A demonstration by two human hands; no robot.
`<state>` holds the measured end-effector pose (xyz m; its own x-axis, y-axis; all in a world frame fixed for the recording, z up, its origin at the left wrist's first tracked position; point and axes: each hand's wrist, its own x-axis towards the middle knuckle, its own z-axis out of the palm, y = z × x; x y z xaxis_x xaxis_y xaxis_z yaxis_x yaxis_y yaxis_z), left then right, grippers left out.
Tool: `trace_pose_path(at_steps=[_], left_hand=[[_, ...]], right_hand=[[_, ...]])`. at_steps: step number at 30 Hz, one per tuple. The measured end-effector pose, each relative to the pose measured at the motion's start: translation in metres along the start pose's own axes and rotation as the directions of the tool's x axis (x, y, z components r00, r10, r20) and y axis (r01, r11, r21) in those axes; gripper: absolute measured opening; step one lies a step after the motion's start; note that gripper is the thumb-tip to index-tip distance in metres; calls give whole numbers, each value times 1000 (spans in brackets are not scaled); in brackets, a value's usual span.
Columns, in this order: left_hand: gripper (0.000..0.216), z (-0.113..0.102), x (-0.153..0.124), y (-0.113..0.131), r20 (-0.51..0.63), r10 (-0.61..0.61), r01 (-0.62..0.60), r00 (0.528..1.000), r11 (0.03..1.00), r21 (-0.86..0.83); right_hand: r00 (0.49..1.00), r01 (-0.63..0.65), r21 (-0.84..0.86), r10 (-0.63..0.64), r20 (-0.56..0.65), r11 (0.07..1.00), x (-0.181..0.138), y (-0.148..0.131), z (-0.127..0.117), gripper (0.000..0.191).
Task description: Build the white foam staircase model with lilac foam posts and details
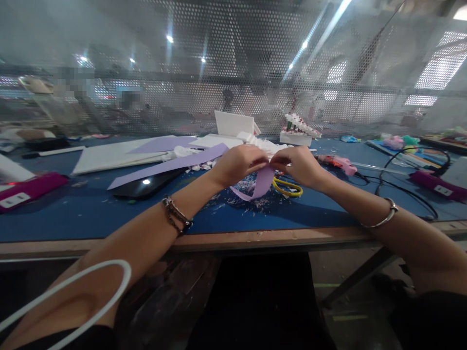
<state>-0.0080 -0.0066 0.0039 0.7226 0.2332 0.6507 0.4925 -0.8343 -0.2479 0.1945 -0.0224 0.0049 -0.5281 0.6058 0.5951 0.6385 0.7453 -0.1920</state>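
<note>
Both hands meet over the middle of the blue table. A strip of purple paper [263, 183] is pinched between the fingers of my left hand [242, 163] and my right hand [299, 166], and it curves down in a loop beneath them. A long flat purple strip [171, 166] runs out to the left behind my left hand, over a dark phone-like slab [148, 185]. Just below my right hand lie scissors with yellow handles [288, 188], their blades out of sight. Small paper scraps [251, 206] are scattered under the loop.
White boards [109, 155] and a purple sheet [164, 144] lie at the back left. A white model piece [297, 131] stands behind. To the right are a pink glue gun [341, 164], black cable [401, 182] and a magenta power strip [438, 185]; another magenta strip [36, 190] lies left.
</note>
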Motion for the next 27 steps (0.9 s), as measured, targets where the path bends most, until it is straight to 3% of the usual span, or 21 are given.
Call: trace_pose_path(at_steps=[27], left_hand=[[24, -1, -1, -1, 35, 3, -4, 999, 1000, 24]], right_hand=[[993, 80, -176, -62, 105, 981, 0, -3, -3, 22]])
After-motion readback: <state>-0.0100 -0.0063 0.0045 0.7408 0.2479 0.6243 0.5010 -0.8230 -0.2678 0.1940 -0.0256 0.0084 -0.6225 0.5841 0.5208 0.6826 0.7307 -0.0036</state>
